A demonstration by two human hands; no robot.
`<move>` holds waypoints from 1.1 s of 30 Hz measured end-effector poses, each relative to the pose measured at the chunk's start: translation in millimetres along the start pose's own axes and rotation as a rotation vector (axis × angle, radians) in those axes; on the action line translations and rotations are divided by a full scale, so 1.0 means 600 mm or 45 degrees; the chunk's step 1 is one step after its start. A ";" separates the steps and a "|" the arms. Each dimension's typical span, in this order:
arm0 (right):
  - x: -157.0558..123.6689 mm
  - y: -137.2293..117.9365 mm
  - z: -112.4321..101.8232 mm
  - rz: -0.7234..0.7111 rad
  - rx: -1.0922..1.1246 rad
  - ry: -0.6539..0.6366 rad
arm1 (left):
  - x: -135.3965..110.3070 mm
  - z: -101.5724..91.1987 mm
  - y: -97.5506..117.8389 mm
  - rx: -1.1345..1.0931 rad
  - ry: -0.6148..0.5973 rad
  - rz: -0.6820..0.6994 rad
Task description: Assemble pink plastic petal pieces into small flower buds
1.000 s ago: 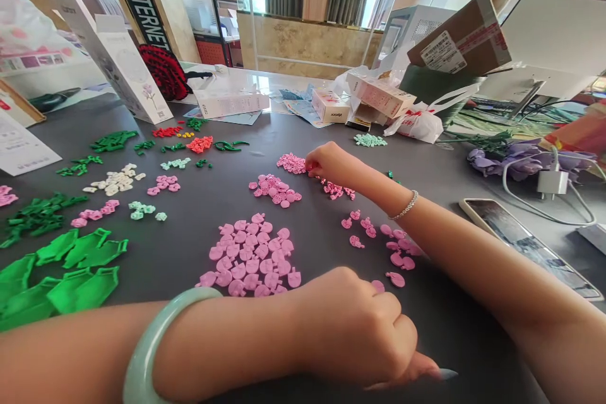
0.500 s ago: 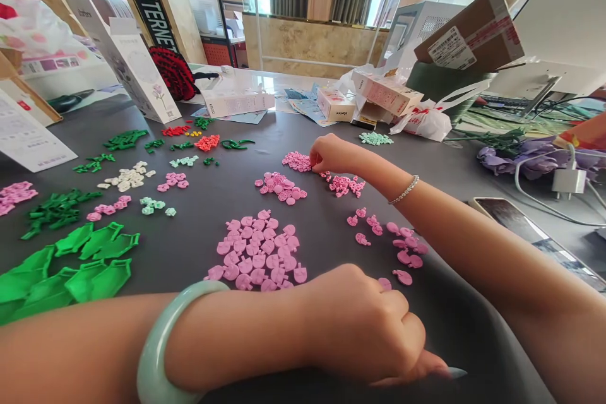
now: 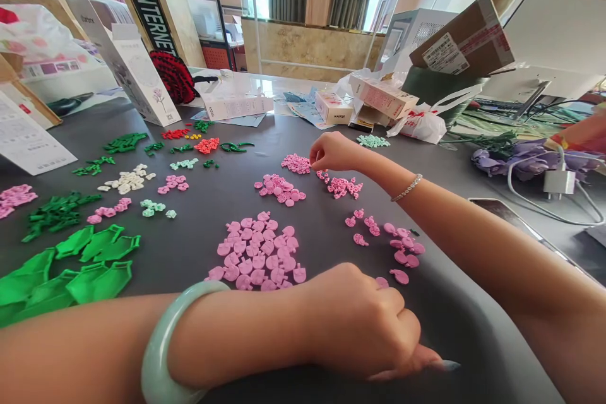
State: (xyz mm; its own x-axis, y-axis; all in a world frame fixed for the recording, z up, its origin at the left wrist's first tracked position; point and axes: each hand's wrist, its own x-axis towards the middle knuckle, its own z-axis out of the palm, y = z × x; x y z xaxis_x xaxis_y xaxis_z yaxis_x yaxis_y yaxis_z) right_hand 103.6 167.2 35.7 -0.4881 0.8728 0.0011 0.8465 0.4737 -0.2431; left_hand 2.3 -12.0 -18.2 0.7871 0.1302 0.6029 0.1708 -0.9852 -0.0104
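Observation:
My right hand (image 3: 334,153) reaches across the table, its fingertips pinched at the right edge of a pile of tiny pink pieces (image 3: 296,163). What the fingertips hold, if anything, is too small to see. More small pink pieces (image 3: 344,187) lie just below that wrist. Close to me, my left hand (image 3: 364,322) is closed, back of the hand up, thumb pointing right; its palm and any content are hidden. Flat pink pieces with tabs (image 3: 258,252) spread beyond it. Round pink pieces (image 3: 279,189) and round pink petal-like pieces (image 3: 401,259) lie near both hands.
Green leaf-shaped pieces (image 3: 97,281), dark green pieces (image 3: 59,214), white pieces (image 3: 127,178) and red pieces (image 3: 175,134) lie in groups at left. Mint pieces (image 3: 373,141) sit farther back. Boxes (image 3: 334,107), a plastic bag (image 3: 419,123), a phone (image 3: 511,218) and a charger (image 3: 559,182) border the work area.
The view has shifted slightly. My left hand has moved a little to the left, still closed. My right hand stays pinched at the same pink pile.

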 end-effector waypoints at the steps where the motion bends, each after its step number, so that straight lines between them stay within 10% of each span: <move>1: -0.010 0.001 -0.004 -0.001 0.057 0.023 | 0.000 0.000 0.000 0.004 0.006 -0.005; 8: -0.138 0.004 -0.018 -0.031 0.261 0.038 | -0.001 -0.005 -0.003 -0.063 0.044 -0.192; 18: -0.308 0.024 0.011 0.014 0.247 0.064 | 0.027 -0.024 -0.039 -0.131 -0.243 -1.132; 33: -0.319 0.021 0.050 -0.409 0.033 0.199 | 0.043 -0.013 -0.049 0.222 -0.715 -0.966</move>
State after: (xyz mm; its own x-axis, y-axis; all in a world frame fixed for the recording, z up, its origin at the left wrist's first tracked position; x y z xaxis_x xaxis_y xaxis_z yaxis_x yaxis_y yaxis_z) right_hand 201.4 2.6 3.1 -0.6880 0.6885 0.2296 0.6488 0.7252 -0.2305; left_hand 12.6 19.7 3.9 0.5923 0.8053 0.0278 0.8017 -0.5924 0.0797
